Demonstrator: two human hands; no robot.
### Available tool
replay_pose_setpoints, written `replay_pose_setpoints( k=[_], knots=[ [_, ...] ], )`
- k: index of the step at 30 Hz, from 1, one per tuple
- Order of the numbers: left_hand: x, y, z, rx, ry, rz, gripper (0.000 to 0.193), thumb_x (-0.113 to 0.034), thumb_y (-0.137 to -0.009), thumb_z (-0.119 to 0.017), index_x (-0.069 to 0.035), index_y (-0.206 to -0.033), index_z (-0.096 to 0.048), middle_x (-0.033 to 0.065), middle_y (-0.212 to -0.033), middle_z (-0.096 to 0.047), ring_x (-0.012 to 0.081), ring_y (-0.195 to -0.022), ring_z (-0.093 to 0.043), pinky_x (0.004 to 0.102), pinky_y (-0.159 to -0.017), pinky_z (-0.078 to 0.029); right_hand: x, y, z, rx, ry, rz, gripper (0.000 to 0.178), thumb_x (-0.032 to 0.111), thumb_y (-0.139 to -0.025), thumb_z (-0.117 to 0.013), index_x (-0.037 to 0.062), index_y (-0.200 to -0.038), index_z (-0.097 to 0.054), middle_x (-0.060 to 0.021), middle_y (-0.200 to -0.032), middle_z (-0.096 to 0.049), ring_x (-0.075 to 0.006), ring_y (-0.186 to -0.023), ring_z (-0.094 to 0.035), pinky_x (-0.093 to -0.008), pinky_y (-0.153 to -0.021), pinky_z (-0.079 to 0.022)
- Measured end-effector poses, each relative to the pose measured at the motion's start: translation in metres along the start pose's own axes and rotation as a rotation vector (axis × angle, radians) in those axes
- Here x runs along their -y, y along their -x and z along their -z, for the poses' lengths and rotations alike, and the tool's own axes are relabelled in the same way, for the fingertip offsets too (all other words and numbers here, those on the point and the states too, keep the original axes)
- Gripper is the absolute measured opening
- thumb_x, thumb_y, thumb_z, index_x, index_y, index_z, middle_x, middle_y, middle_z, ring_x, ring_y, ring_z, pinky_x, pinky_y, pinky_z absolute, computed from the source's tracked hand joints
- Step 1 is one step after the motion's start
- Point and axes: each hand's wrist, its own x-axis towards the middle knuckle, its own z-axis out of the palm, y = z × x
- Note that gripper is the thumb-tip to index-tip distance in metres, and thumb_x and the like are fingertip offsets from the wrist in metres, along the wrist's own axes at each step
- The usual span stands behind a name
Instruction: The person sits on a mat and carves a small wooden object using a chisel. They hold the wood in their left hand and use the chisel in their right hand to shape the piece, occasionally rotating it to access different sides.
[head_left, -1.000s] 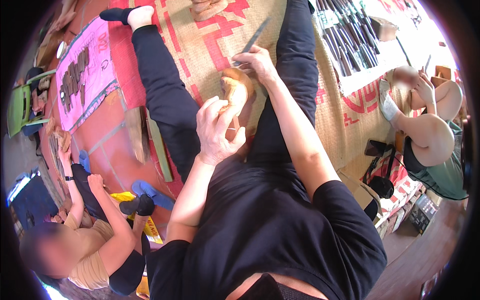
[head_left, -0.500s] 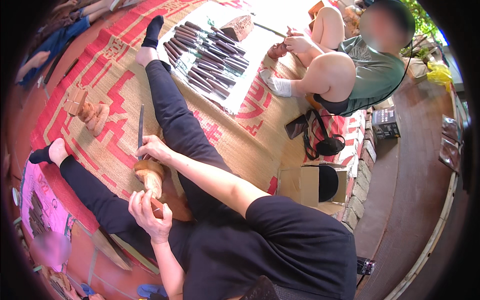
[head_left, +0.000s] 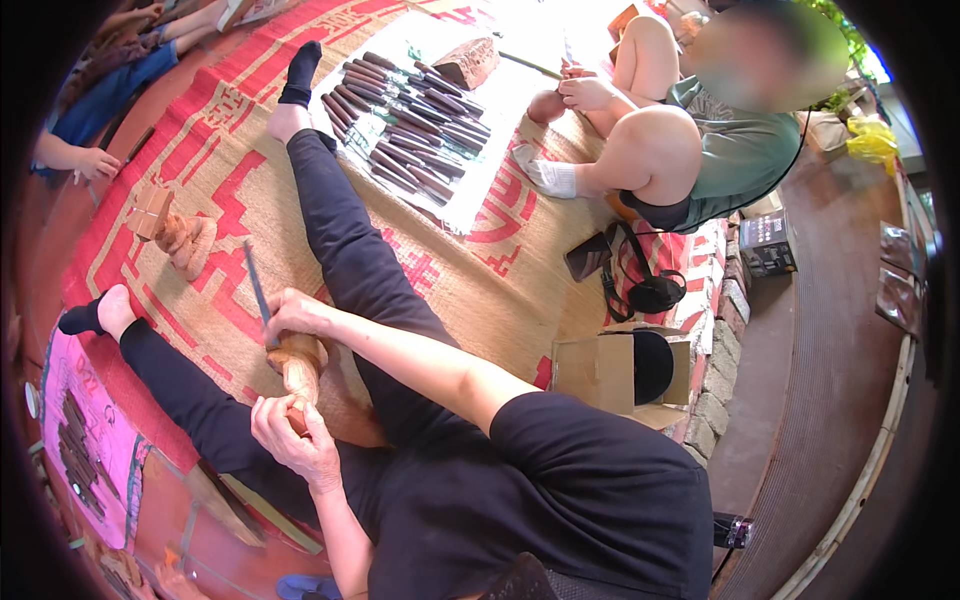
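Between my legs lies a carved wooden figure of light brown wood, close to a wider wooden piece. My left hand is closed around the figure's near end, which it partly hides. My right hand grips a long, thin, dark file at the figure's far end. The file's free end points away and to the left. Whether the file touches the wood I cannot tell, since my fingers cover that spot.
A second carving stands on the red-and-tan mat. Many dark-handled tools and a wood block lie on a white sheet. A co-worker sits far right, near a phone and an open cardboard box.
My right hand has shifted slightly nearer and left, and the file leans further left. My left hand has turned the figure's near end a little. The co-worker's hands have moved slightly.
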Motion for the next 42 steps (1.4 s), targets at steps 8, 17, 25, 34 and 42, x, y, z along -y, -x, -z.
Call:
replay_pose_setpoints(
  k=[8,17,25,34,42],
  knots=[
    [0.011,-0.004,-0.001,-0.042,0.069,0.068,0.018,-0.015,-0.087,-0.059,-0.001,-0.097,-0.055,0.0142,-0.103,-0.054,0.0330,-0.104,-0.052,0.0457,-0.093,-0.041,-0.011,-0.013,-0.007,-0.191,0.170,-0.007,0.017,0.010,-0.062,-0.075,-0.0001,-0.069,-0.065,-0.0055,-0.066,-0.063,-0.0143,-0.063,-0.059,-0.0291,-0.059,-0.047],
    [0.019,-0.002,0.000,-0.074,0.105,0.126,0.017,-0.012,-0.085,-0.059,-0.001,-0.097,-0.055,0.0134,-0.101,-0.054,0.0311,-0.100,-0.052,0.0435,-0.090,-0.041,-0.007,-0.012,-0.014,-0.012,0.193,0.033,0.015,0.011,-0.065,-0.073,-0.0004,-0.074,-0.067,-0.0065,-0.068,-0.065,-0.0142,-0.069,-0.062,-0.0318,-0.062,-0.048],
    [0.016,0.003,0.000,-0.093,0.140,0.159,0.018,-0.010,-0.084,-0.059,-0.001,-0.098,-0.055,0.0134,-0.102,-0.054,0.0307,-0.099,-0.052,0.0427,-0.089,-0.041,-0.006,-0.024,0.003,-0.174,0.103,0.032,0.012,0.009,-0.065,-0.071,0.0002,-0.071,-0.065,-0.0070,-0.066,-0.065,-0.0153,-0.061,-0.063,-0.0299,-0.056,-0.049],
    [0.009,0.006,0.007,-0.088,0.089,0.097,0.014,-0.012,-0.077,-0.062,-0.004,-0.087,-0.056,0.0129,-0.093,-0.055,0.0336,-0.093,-0.052,0.0456,-0.086,-0.041,-0.034,-0.036,0.003,-0.291,0.063,0.011,0.011,0.008,-0.071,-0.063,0.0036,-0.081,-0.064,-0.0081,-0.066,-0.060,-0.0169,-0.057,-0.058,-0.0354,-0.051,-0.047],
    [0.025,-0.010,0.009,-0.196,0.114,0.210,0.018,-0.009,-0.074,-0.063,-0.004,-0.089,-0.056,0.0120,-0.094,-0.056,0.0318,-0.092,-0.053,0.0411,-0.083,-0.044,-0.016,0.004,-0.005,-0.026,-0.066,-0.047,0.016,0.011,-0.077,-0.071,0.0054,-0.092,-0.069,-0.0021,-0.081,-0.066,-0.0137,-0.074,-0.059,-0.0274,-0.071,-0.045]
  ],
)
